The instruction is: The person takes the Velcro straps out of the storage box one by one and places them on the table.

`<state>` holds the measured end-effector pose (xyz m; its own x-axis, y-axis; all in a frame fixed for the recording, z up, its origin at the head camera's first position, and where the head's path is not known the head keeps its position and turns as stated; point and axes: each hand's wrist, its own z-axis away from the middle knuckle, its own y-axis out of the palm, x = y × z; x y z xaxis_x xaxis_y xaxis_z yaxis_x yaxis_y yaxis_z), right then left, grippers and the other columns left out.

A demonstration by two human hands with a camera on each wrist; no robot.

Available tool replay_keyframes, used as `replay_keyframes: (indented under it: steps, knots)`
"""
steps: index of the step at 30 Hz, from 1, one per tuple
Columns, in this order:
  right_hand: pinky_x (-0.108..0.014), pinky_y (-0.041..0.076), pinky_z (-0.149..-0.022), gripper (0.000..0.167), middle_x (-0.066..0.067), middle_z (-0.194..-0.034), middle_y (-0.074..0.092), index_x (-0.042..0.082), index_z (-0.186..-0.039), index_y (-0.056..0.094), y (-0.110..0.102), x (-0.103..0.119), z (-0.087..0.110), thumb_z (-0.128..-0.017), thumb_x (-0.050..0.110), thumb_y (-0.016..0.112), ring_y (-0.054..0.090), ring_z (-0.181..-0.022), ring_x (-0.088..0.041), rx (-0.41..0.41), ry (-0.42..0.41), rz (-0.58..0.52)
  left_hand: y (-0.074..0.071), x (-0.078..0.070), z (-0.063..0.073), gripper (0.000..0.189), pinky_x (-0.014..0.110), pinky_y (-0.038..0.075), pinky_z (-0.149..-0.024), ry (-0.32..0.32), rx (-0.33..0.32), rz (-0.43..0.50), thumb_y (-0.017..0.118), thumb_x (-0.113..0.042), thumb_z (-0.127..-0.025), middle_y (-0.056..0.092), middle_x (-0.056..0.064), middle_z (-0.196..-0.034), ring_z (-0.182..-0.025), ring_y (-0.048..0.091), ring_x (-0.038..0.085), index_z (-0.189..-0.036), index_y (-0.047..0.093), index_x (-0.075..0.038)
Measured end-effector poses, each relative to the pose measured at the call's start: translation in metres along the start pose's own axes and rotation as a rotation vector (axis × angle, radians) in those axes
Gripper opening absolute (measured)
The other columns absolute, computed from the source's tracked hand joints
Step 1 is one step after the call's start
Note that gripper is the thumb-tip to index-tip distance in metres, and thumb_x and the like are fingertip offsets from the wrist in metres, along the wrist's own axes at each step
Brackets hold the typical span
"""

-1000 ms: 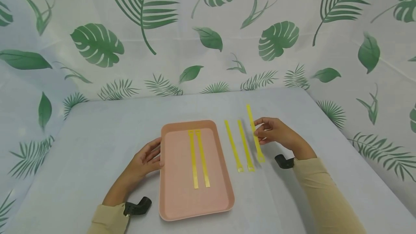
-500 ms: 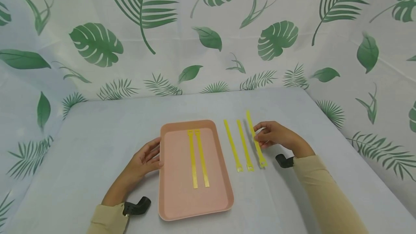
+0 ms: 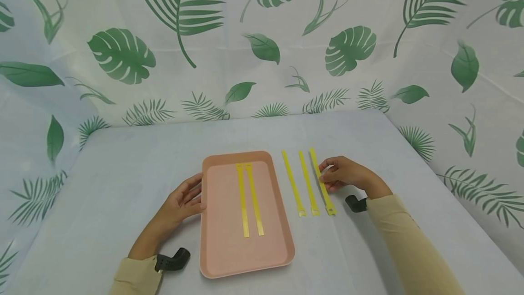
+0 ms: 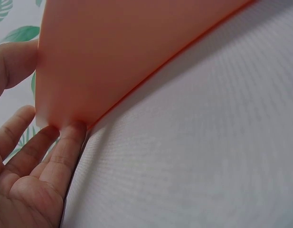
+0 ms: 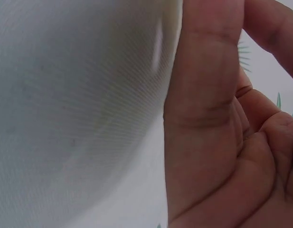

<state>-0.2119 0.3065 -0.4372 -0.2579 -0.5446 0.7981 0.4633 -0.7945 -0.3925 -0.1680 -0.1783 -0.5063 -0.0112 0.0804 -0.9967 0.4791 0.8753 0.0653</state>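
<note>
My right hand (image 3: 344, 174) pinches a yellow slotted cable strap (image 3: 326, 195) between thumb and fingers, near its middle. A narrow shadow runs along this strap; whether all of it touches the table cannot be told. Two matching straps, a left one (image 3: 293, 181) and a middle one (image 3: 308, 181), lie beside it, roughly parallel. With its thumb over the left rim and fingers against the outer wall, my left hand (image 3: 182, 201) holds the pink tray (image 3: 229, 258). Inside the tray lie two more straps, one left (image 3: 243, 201) and one right (image 3: 255, 201). The right wrist view shows my thumb (image 5: 203, 114) large.
A white cloth covers the table (image 3: 135, 158). Leaf-patterned fabric (image 3: 286, 58) rises behind it and along both sides. Black wrist mounts sit on the left cuff (image 3: 173, 260) and right cuff (image 3: 357, 204).
My right hand has lowered the pinched strap toward the table, nearer me, bringing it level with the two straps beside it. The left hand and tray have stayed in place.
</note>
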Motion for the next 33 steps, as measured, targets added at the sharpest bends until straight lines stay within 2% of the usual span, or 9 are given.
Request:
replay_keyframes:
  steps: [7,13,23,29,33]
  knots:
    - [-0.025,0.062,-0.063,0.031,-0.007,-0.081,0.068,-0.009,-0.123,0.058,0.004,-0.001,-0.004,-0.100,0.004,0.074,0.068,-0.067,-0.014,-0.018,0.041,0.006,0.000,0.000,0.000,0.084,0.020,0.048,-0.113,-0.014,-0.003,-0.003,0.072,0.002,-0.099,0.024,0.039,-0.170,-0.143,0.049,0.005,-0.166,0.022,0.012]
    - [-0.025,0.062,-0.061,0.029,-0.008,-0.079,0.068,-0.008,-0.119,0.057,0.007,0.000,-0.006,-0.099,0.001,0.075,0.068,-0.065,-0.014,-0.033,0.053,0.003,0.000,0.000,0.000,0.083,0.020,0.048,-0.113,-0.016,-0.004,-0.007,0.072,0.001,-0.099,0.024,0.039,-0.170,-0.144,0.048,0.006,-0.166,0.022,0.012]
    - [-0.024,0.060,-0.058,0.033,-0.007,-0.077,0.063,-0.004,-0.116,0.054,0.011,0.000,-0.006,-0.097,0.005,0.079,0.063,-0.062,-0.014,-0.090,0.079,0.031,0.000,0.000,-0.001,0.084,0.020,0.049,-0.112,-0.001,0.008,0.013,0.071,0.003,-0.099,0.022,0.041,-0.169,-0.138,0.051,-0.003,-0.165,0.021,0.014]
    - [-0.027,0.056,-0.059,0.043,-0.005,-0.079,0.058,-0.001,-0.128,0.050,0.008,0.002,-0.003,-0.101,0.017,0.078,0.057,-0.063,-0.017,-0.137,0.091,0.099,-0.001,0.000,0.000,0.084,0.020,0.049,-0.112,-0.005,0.008,0.010,0.071,0.002,-0.100,0.023,0.040,-0.169,-0.141,0.050,0.001,-0.166,0.021,0.013]
    - [-0.030,0.054,-0.061,0.040,-0.005,-0.078,0.056,-0.001,-0.132,0.051,0.004,0.004,-0.002,-0.107,0.021,0.071,0.054,-0.067,-0.019,-0.173,0.026,0.127,-0.001,0.000,0.000,0.084,0.020,0.049,-0.112,-0.010,0.006,0.008,0.071,0.002,-0.100,0.023,0.040,-0.169,-0.142,0.049,0.003,-0.166,0.021,0.013]
